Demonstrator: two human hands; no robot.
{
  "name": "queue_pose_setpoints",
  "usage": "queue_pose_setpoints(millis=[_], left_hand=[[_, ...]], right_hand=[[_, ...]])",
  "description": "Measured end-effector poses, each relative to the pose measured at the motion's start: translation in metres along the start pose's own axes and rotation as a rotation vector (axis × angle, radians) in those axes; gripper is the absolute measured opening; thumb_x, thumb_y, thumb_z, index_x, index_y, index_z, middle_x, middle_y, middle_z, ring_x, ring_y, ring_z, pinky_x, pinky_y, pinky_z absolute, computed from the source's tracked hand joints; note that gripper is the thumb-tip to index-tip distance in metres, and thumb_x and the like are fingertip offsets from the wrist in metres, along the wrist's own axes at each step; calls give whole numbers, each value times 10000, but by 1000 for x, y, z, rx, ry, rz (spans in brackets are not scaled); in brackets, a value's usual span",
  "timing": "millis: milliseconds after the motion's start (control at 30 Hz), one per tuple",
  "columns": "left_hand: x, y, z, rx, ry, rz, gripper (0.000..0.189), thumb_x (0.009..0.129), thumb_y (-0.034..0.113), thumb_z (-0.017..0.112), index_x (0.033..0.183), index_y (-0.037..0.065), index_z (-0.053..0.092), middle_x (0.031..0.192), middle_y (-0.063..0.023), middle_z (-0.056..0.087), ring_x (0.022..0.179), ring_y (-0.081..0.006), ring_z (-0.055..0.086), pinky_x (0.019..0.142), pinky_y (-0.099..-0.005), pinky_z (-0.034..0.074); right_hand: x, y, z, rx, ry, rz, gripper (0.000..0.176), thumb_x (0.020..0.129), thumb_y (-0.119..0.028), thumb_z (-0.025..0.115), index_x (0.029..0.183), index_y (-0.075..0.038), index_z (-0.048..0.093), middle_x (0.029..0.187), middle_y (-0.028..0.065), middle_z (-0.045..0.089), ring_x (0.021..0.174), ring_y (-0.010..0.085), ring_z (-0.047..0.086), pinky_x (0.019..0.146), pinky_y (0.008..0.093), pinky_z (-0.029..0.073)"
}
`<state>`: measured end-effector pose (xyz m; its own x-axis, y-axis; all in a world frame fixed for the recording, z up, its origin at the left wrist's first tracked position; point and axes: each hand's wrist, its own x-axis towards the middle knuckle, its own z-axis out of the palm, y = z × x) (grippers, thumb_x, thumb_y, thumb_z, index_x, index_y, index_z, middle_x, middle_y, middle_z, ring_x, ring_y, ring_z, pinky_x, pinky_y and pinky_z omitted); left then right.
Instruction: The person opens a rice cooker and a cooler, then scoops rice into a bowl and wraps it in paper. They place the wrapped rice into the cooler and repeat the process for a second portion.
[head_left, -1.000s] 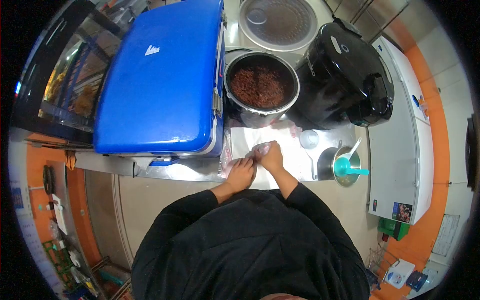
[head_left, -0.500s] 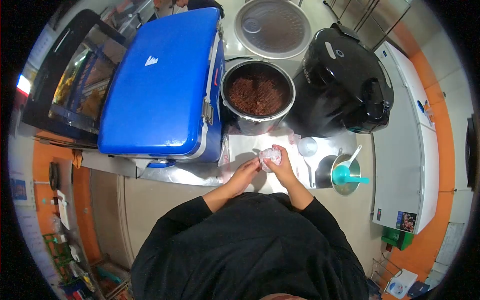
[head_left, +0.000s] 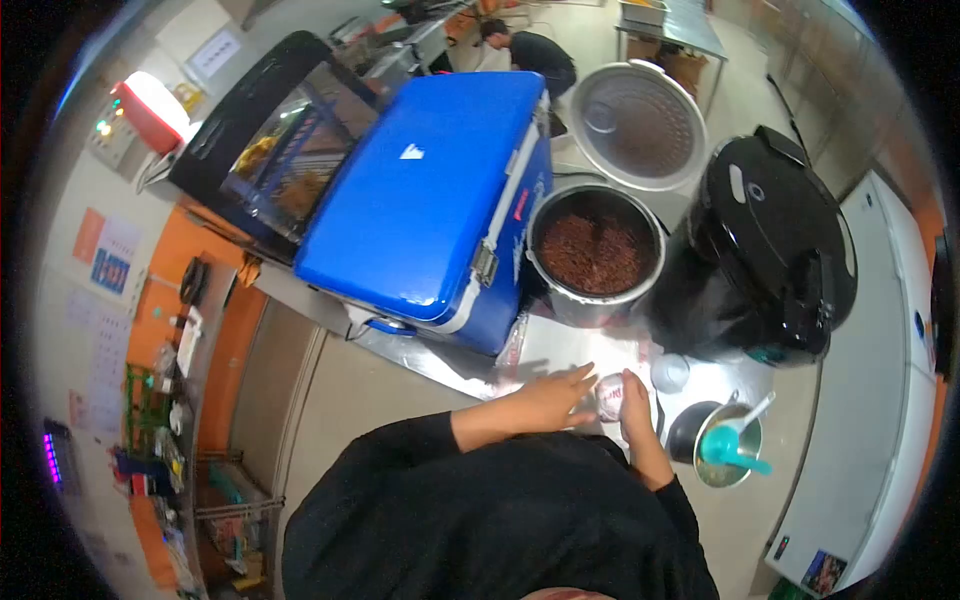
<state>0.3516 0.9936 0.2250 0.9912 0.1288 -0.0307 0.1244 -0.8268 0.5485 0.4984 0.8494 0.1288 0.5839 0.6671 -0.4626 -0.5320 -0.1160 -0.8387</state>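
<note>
A small white wrapped bundle with red print [head_left: 609,397] is in my right hand [head_left: 637,408], whose fingers curl around its right side. My left hand [head_left: 555,400] is at the bundle's left, fingers stretched out and apart. Both hands are over white printed paper [head_left: 570,345] at the counter's front edge. Beyond the paper stands a cooker pot [head_left: 590,310] holding reddish-brown cooked grain [head_left: 592,255]. Right of my hands are a pale cup [head_left: 669,373] and a metal bowl [head_left: 757,440] with a teal ladle [head_left: 722,447] and a white-handled spoon [head_left: 757,411].
A blue cooler box [head_left: 430,190] fills the left, with a glass food warmer [head_left: 290,150] beside it. A large black cooker [head_left: 770,240] stands right, near a white chest freezer [head_left: 870,370]. The round lid [head_left: 640,125] is behind the pot. A person [head_left: 540,60] crouches at the back.
The view has swung left, so everything appears lower and further right. My left hand has come off the bundle and its fingers have spread. The bundle stays in my right hand.
</note>
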Motion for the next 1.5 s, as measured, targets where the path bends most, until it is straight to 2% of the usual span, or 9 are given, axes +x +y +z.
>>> queue_pose_setpoints(millis=[100,233,400,633,867,1100,1300,1400,1500], left_hand=[[-1,34,-114,148,111,49,544,832,349,707,1281,68,582,1325,-112,577,1232,-306,526,1025,-442,420],[-9,23,-225,836,219,-33,432,887,439,607,1141,91,648,1232,-74,614,1253,-296,489,1077,-477,358],[2,-18,-277,824,-73,310,354,923,453,536,987,123,649,1091,-74,617,1216,-308,499,1100,-484,331],[24,-20,-308,793,-227,530,324,962,387,464,912,118,638,1020,-84,616,1169,-309,522,1099,-492,336],[-35,13,-453,889,-37,505,329,959,320,421,859,56,590,956,-147,599,1156,-356,524,1071,-516,344],[-123,7,-550,1006,41,144,698,989,618,214,1021,87,667,1065,-212,674,1214,-392,530,1034,-542,387],[-163,-65,-600,1165,261,239,390,977,399,432,888,50,581,980,-153,615,1281,-367,456,1070,-514,333],[-177,-69,-606,1041,229,80,231,899,282,582,941,55,574,1122,-153,594,1358,-365,390,1138,-504,287],[-182,-108,-609,1071,411,155,201,866,211,571,995,58,564,1214,-158,561,1410,-360,325,1169,-503,253]], right_hand=[[1,0,-10,279,-57,277,380,1003,-354,434,1093,-24,603,943,113,682,789,241,672,675,385,544],[8,7,-23,385,-319,319,424,1017,-312,365,1199,11,572,1104,156,662,963,277,654,836,425,530],[-3,-23,-5,467,-401,314,423,1054,-292,351,1340,3,452,1327,183,545,1189,299,562,1035,446,451],[-34,-93,36,423,-468,199,470,1059,-392,321,1394,-84,438,1308,125,560,1162,268,581,962,472,496],[-24,-199,156,271,-475,-82,455,1059,-378,326,1372,-79,467,1278,138,588,1157,278,590,932,469,517],[123,-288,364,-89,-595,-89,356,1010,-344,432,1221,-83,552,1152,87,630,1004,219,638,869,424,548],[324,-234,441,-494,-374,178,379,962,-430,436,1154,-123,548,1110,112,627,999,277,624,815,508,530],[346,-188,444,-615,-171,193,340,956,-403,425,1070,-122,577,1020,113,641,860,280,645,687,489,545],[377,-141,439,-609,-40,235,305,941,-365,423,971,-131,616,896,122,641,750,270,643,579,457,526]])
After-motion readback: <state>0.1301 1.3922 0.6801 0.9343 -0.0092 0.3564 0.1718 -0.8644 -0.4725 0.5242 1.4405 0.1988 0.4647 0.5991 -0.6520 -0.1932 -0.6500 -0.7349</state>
